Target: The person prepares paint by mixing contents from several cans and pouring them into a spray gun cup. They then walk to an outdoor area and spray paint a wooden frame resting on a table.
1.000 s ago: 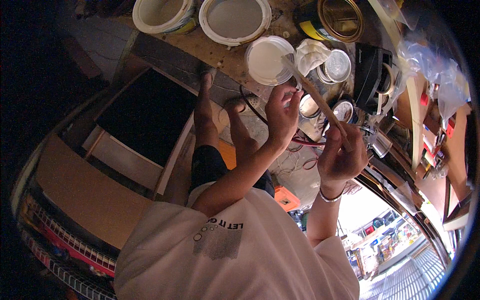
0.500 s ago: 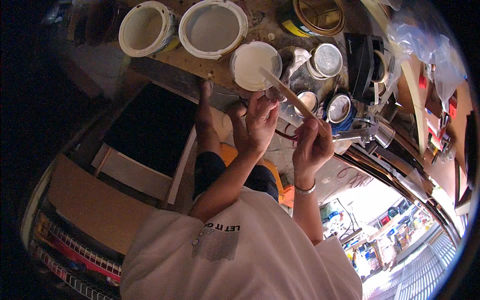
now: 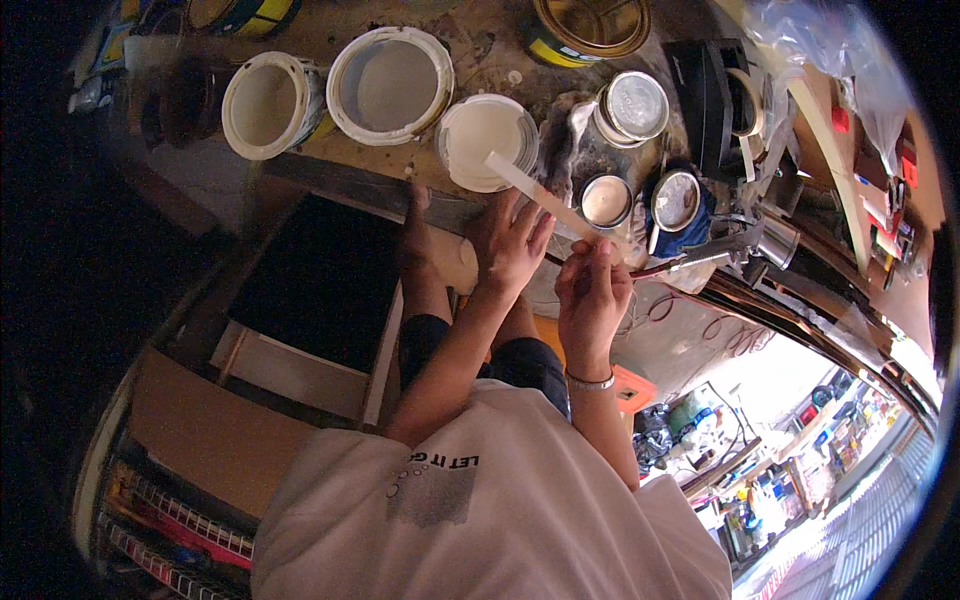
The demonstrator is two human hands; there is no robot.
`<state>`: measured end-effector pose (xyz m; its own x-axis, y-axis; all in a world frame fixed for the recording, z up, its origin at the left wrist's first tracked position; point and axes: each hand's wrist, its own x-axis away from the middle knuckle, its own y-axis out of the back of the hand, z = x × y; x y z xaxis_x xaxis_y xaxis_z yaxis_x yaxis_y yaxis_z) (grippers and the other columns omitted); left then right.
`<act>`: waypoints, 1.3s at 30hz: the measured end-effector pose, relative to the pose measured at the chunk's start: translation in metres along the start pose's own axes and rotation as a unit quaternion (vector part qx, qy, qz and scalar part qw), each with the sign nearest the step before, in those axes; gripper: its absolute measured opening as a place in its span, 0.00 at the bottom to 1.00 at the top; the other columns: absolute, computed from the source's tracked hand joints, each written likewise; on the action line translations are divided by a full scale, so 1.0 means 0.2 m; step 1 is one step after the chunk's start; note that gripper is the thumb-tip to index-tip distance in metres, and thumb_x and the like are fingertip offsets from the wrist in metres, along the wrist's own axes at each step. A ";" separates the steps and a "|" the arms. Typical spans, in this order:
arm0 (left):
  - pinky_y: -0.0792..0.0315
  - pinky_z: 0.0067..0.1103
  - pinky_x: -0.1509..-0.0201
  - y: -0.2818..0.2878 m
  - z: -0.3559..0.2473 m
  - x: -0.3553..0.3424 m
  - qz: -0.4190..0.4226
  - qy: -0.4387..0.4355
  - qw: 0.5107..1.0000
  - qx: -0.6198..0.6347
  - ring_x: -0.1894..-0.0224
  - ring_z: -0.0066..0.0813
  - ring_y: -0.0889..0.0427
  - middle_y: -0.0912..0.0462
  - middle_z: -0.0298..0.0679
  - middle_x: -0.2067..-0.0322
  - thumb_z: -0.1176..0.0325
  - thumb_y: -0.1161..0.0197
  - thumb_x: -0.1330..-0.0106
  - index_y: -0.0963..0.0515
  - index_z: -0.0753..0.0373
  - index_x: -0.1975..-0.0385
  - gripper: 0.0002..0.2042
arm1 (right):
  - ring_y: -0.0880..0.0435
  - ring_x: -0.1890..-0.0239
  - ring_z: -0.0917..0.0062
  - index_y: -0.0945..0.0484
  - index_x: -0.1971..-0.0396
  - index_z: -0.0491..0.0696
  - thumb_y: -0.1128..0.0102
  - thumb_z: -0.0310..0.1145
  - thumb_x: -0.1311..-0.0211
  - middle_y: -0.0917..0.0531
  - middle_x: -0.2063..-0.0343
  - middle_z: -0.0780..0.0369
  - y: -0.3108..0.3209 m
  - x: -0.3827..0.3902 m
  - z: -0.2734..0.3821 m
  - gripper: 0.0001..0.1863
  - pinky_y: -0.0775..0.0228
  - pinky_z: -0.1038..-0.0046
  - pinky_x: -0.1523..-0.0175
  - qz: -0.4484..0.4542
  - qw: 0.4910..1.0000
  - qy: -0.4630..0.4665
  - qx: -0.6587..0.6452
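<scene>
Two white-rimmed buckets (image 3: 336, 85) are standing on the stained counter (image 3: 490, 40), and a smaller white tub (image 3: 532, 140) is sitting beside them near its edge. We are clamping our right hand's (image 3: 593, 285) fingers on a flat stick (image 3: 553, 205), its pale end reaching over the tub's creamy contents. Our left hand's (image 3: 515, 243) fingers are spreading slightly apart by the tub; we cannot tell whether they are touching it. Leftward, a black panel (image 3: 320, 280) is lying in shadow; brightness is flooding the lower right.
</scene>
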<state>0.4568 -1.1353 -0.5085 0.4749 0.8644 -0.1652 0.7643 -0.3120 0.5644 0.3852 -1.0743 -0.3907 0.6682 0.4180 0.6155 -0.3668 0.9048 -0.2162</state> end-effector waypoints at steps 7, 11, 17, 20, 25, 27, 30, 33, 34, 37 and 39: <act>0.23 0.37 0.50 0.02 -0.05 -0.08 -0.064 -0.022 0.998 -0.001 0.54 0.45 0.17 0.17 0.44 0.56 0.72 0.31 0.36 0.17 0.65 0.60 0.08 | 0.33 0.87 0.85 0.21 0.60 0.46 0.52 0.46 0.20 0.21 0.79 0.64 0.03 0.02 -0.04 0.18 0.44 0.83 0.83 0.022 0.982 -0.075 -0.173; 0.23 0.35 0.49 0.01 -0.09 -0.12 -0.088 -0.036 0.995 0.005 0.53 0.43 0.17 0.17 0.43 0.55 0.74 0.28 0.39 0.18 0.64 0.59 0.10 | 0.32 0.86 0.83 0.22 0.58 0.46 0.54 0.47 0.20 0.20 0.76 0.64 0.07 0.04 -0.08 0.19 0.41 0.82 0.82 0.011 0.959 -0.066 -0.276; 0.23 0.34 0.43 0.00 -0.13 -0.09 -0.099 0.031 0.994 0.047 0.48 0.46 0.18 0.18 0.48 0.52 0.76 0.33 0.35 0.20 0.67 0.53 0.11 | 0.32 0.83 0.83 0.22 0.52 0.49 0.56 0.48 0.19 0.18 0.72 0.68 0.14 0.06 -0.20 0.19 0.42 0.80 0.79 -0.012 0.961 -0.061 -0.271; 0.24 0.34 0.42 0.02 -0.11 -0.07 -0.076 0.031 0.996 0.042 0.47 0.48 0.19 0.19 0.50 0.49 0.79 0.37 0.34 0.21 0.67 0.50 0.13 | 0.31 0.82 0.84 0.23 0.47 0.48 0.52 0.47 0.21 0.18 0.71 0.67 0.12 0.03 -0.28 0.19 0.41 0.81 0.79 -0.063 0.972 -0.063 -0.219; 0.25 0.36 0.41 0.04 -0.07 -0.06 -0.038 0.009 0.996 0.076 0.46 0.49 0.20 0.20 0.51 0.48 0.81 0.40 0.34 0.22 0.66 0.49 0.14 | 0.31 0.83 0.87 0.24 0.45 0.44 0.50 0.45 0.21 0.18 0.71 0.66 0.04 -0.04 -0.37 0.20 0.42 0.83 0.80 -0.083 0.988 -0.018 -0.128; 0.26 0.37 0.41 0.07 -0.05 -0.06 -0.009 -0.003 0.993 0.114 0.46 0.50 0.20 0.20 0.51 0.49 0.80 0.41 0.34 0.22 0.66 0.50 0.13 | 0.31 0.83 0.88 0.21 0.49 0.43 0.50 0.47 0.21 0.17 0.72 0.66 0.00 -0.05 -0.36 0.21 0.43 0.83 0.80 -0.126 0.989 -0.008 -0.082; 0.28 0.40 0.39 0.20 0.00 -0.05 -0.001 -0.048 0.996 0.078 0.44 0.51 0.22 0.21 0.52 0.49 0.78 0.38 0.34 0.24 0.68 0.53 0.11 | 0.28 0.83 0.88 0.18 0.60 0.41 0.48 0.46 0.22 0.18 0.78 0.65 -0.03 -0.11 -0.42 0.21 0.40 0.83 0.80 -0.165 0.983 -0.006 0.077; 0.38 0.37 0.31 0.24 0.10 0.01 -0.072 0.051 0.996 0.031 0.38 0.44 0.30 0.30 0.53 0.42 0.70 0.29 0.37 0.33 0.68 0.43 0.26 | 0.25 0.85 0.83 0.18 0.66 0.38 0.47 0.52 0.24 0.16 0.79 0.60 -0.06 -0.12 -0.38 0.28 0.37 0.78 0.82 -0.109 0.979 -0.125 0.116; 0.40 0.37 0.30 0.24 0.12 0.00 -0.080 0.078 0.993 0.040 0.37 0.43 0.32 0.32 0.52 0.41 0.69 0.28 0.38 0.36 0.68 0.41 0.29 | 0.25 0.86 0.82 0.18 0.66 0.38 0.47 0.53 0.25 0.16 0.79 0.59 -0.04 -0.14 -0.41 0.29 0.36 0.78 0.82 -0.091 0.980 -0.131 0.119; 0.39 0.38 0.30 0.25 0.09 -0.12 -0.077 0.141 0.986 0.036 0.38 0.45 0.31 0.34 0.55 0.40 0.66 0.23 0.42 0.43 0.69 0.36 0.40 | 0.24 0.87 0.81 0.19 0.67 0.37 0.45 0.56 0.26 0.15 0.78 0.56 0.01 -0.17 -0.44 0.31 0.34 0.77 0.82 -0.043 0.980 -0.145 0.133; 0.37 0.38 0.30 0.19 0.13 -0.19 -0.085 0.145 0.986 0.019 0.37 0.47 0.30 0.34 0.55 0.38 0.65 0.18 0.48 0.46 0.71 0.33 0.48 | 0.24 0.89 0.80 0.19 0.67 0.36 0.44 0.56 0.27 0.15 0.78 0.55 0.03 -0.13 -0.34 0.31 0.33 0.76 0.82 -0.038 0.976 -0.140 0.164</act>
<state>0.4797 -1.1894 -0.5008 0.1974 0.9802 -0.0130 0.8405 -0.1624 0.5169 0.4097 -1.0750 -0.4589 0.5158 0.2714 0.8126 -0.5419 0.8380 0.0641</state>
